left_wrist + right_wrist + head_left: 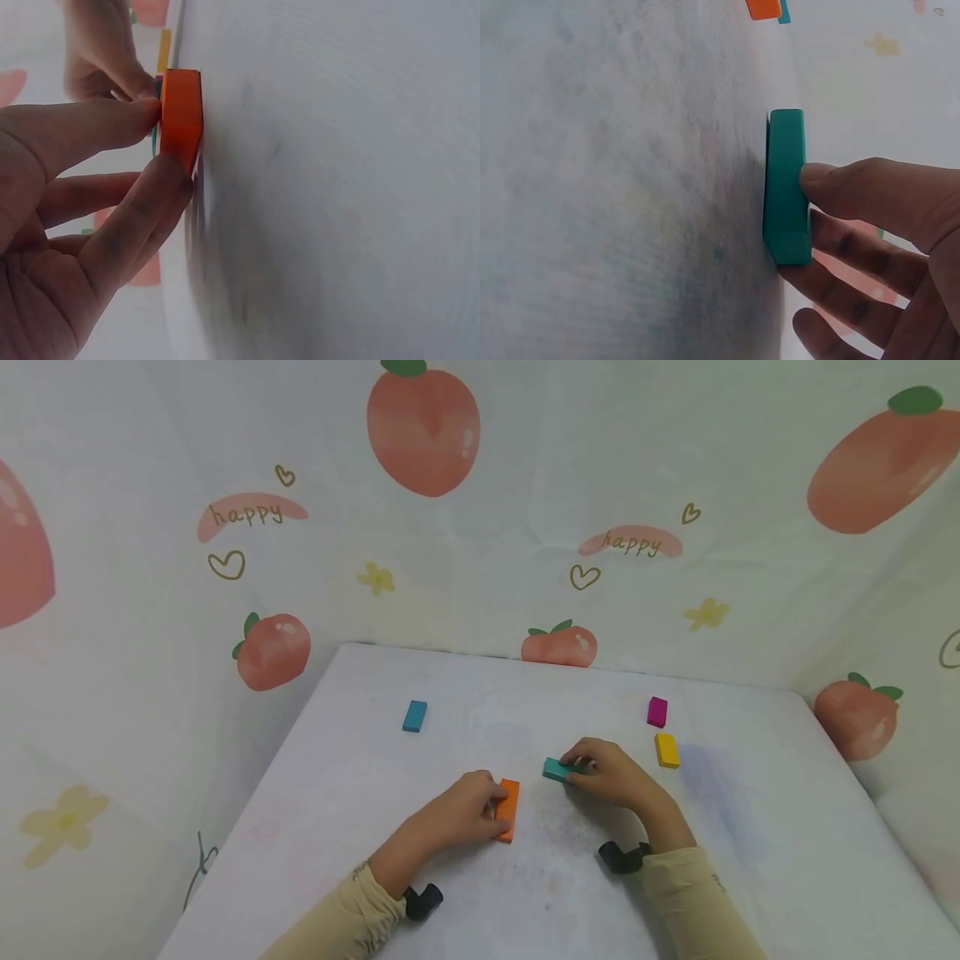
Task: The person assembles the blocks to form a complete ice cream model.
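Observation:
An orange rectangular block [507, 811] lies near the middle of the white table. My left hand [461, 811] grips it between thumb and fingers, and the left wrist view shows the orange block [182, 112] pinched at its ends. Farther back and to the right is a teal block [554, 769], partly covered by my right hand [613, 774]. In the right wrist view the thumb presses one side of the teal block [786, 176], with fingers behind its near end. Whether either block is lifted off the table, I cannot tell.
A blue block [415, 716] lies at the back left of the table [337, 827]. At the back right, a magenta block [657, 712] sits just behind a yellow block [667, 750]. A peach-printed cloth [480, 568] hangs behind the table.

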{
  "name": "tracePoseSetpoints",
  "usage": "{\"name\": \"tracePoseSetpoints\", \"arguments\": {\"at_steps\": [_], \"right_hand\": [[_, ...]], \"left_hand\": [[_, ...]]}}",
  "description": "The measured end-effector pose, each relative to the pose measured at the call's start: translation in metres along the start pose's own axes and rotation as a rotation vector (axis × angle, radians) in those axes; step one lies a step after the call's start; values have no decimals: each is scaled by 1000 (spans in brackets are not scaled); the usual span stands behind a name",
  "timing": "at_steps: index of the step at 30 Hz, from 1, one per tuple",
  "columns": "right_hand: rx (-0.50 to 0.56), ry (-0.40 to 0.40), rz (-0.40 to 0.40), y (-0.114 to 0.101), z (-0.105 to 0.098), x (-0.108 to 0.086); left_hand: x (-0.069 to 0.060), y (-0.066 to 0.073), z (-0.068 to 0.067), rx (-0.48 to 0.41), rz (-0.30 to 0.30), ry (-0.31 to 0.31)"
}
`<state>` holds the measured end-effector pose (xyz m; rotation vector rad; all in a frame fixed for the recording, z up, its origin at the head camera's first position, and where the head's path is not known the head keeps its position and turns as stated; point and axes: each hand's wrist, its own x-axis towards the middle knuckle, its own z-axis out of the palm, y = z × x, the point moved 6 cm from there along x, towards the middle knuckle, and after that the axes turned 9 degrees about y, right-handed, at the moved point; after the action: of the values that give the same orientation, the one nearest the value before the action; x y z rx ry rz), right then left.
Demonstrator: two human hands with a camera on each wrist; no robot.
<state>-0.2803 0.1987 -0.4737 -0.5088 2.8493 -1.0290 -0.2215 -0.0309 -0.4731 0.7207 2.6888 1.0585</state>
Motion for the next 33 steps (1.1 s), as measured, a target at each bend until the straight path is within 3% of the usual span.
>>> {"name": "tracePoseSetpoints", "arguments": {"at_steps": [9, 15, 18, 22, 33], "right_hand": [[10, 10, -20, -1, 2, 2], [4, 5, -18, -2, 2, 2], [-2, 10, -11, -1, 0, 1], [-9, 30, -2, 2, -6, -2], [-1, 73, 8, 10, -13, -10]], "left_hand": [[0, 5, 1, 13, 19, 22], [3, 3, -4, 91, 18, 51], [13, 6, -10, 83, 19, 58], [33, 16, -15, 73, 71, 38], [80, 36, -2, 117, 181, -40]]}}
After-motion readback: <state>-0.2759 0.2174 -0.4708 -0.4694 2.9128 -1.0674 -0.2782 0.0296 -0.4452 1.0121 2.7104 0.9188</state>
